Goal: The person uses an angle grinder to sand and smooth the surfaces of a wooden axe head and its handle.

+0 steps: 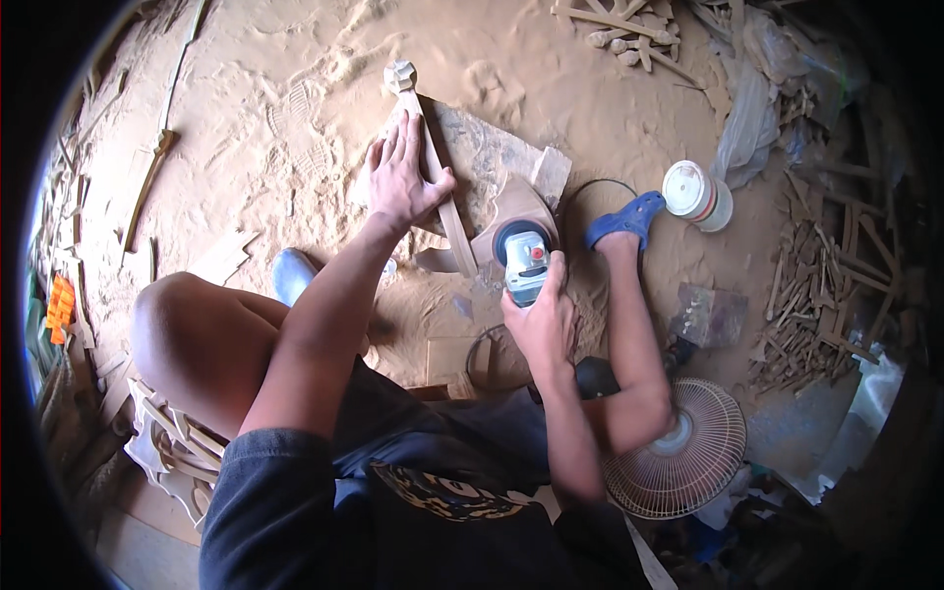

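My left hand point(401, 172) lies flat, fingers stretched out, on a long wooden piece point(454, 231) with a carved knob point(400, 76) at its far end. Closed round the body of a handheld power sander point(526, 267) is my right hand point(547, 329). The sander's round dark pad is against or just over a broad curved part point(521, 200) of the wood; I cannot tell which. Beneath the wood is a flat, worn board point(477, 143), with a small wooden block point(553, 167) at its right corner.
Fine sawdust covers the floor point(315, 59). A lidded tub point(700, 197) stands beside my blue clog point(629, 218). A round fan point(678, 452) is near my right knee. Wood scraps point(806, 305) lie at right, more wooden pieces point(629, 29) at the far side. A cord point(600, 182) curves behind the clog.
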`<state>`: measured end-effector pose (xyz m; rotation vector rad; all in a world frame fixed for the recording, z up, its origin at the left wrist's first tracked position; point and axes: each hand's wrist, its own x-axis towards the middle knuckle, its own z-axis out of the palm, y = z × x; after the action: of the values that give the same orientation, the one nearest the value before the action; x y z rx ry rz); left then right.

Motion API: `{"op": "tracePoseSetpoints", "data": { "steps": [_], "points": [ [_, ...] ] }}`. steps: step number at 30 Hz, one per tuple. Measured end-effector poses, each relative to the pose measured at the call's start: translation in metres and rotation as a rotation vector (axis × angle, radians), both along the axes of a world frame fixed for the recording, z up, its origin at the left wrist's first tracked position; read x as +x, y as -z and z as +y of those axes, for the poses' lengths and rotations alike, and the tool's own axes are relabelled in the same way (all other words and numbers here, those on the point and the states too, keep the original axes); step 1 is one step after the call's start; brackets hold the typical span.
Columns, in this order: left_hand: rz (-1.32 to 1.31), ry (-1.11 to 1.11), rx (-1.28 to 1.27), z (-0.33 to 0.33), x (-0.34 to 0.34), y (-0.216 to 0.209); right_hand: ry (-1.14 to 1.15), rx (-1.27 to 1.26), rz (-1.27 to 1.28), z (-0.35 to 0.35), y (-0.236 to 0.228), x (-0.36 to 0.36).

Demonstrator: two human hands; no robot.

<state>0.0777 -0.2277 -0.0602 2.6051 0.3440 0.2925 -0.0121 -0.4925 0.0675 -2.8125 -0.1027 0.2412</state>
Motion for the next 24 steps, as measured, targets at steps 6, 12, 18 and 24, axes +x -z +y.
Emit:
{"op": "tracePoseSetpoints", "data": {
  "steps": [6, 12, 18, 24],
  "points": [
    [-0.021, 0.015, 0.009, -0.001, 0.001, 0.002, 0.201, -0.116, 0.058, -0.02, -0.016, 0.027],
    [0.013, -0.003, 0.012, -0.001, -0.001, -0.001, 0.271, -0.045, 0.027, -0.04, -0.023, 0.025],
    [0.012, -0.008, 0.003, -0.001, 0.0, -0.004, 0.041, 0.097, 0.041, -0.008, -0.014, 0.011],
    [0.0, -0.001, -0.015, 0.0, -0.002, -0.003, 0.04, 0.006, 0.189, 0.018, -0.024, 0.005]
  ]
}}
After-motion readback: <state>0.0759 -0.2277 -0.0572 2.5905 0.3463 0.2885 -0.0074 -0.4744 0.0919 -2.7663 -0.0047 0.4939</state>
